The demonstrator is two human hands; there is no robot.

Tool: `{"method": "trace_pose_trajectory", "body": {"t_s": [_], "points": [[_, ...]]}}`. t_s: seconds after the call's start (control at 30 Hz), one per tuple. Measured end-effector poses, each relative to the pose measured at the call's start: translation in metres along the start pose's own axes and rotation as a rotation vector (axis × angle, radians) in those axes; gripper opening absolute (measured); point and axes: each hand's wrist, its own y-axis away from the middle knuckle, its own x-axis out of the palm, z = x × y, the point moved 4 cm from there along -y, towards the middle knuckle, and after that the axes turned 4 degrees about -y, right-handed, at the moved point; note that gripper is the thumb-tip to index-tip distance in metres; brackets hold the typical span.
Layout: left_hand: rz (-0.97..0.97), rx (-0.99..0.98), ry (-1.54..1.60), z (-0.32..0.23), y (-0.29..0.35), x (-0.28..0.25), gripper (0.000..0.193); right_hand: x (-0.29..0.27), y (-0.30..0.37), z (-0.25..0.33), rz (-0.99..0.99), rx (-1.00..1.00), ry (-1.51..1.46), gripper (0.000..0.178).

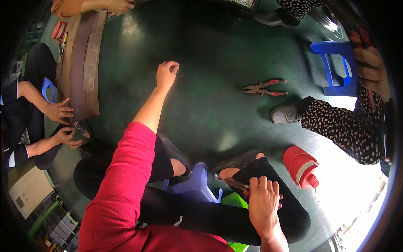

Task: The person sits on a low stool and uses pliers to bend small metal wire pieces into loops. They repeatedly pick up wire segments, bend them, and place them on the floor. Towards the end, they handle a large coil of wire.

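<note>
My left hand [166, 75] reaches out over the dark green floor, its fingertips pinched together. Whatever it holds, if anything, is too small to make out. Close to my right thigh, my right hand [264, 204] is closed around a pair of pliers [237, 184]. Their dark jaws point up and left, and bits of red handle show beside my fingers. Another pair of pliers [264, 87] with red handles lies on the floor, right of my left hand and apart from it.
A brown board [82, 63] stands at the left, with a co-worker's hands [61, 111] at its near end. A blue stool [348, 86], a co-worker's dotted trouser leg [336, 119] and a red jug [294, 161] are at the right. A bluish stool [197, 182] is between my legs.
</note>
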Motion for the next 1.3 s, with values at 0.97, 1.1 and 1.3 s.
{"method": "trace_pose_trajectory", "body": {"t_s": [0.97, 1.1, 1.3], "points": [[0.777, -0.328, 1.043, -0.228, 0.095, -0.147, 0.019, -0.032, 0.027, -0.012, -0.212, -0.053, -0.78, 0.023], [0.84, -0.28, 1.062, -0.253, 0.154, -0.192, 0.022, -0.033, 0.036, 0.002, -0.105, -0.128, -0.927, 0.024], [0.713, -0.218, 0.942, -0.263, 0.204, -0.223, 0.016, -0.021, 0.04, 0.018, 0.052, -0.173, -0.991, 0.025]]}}
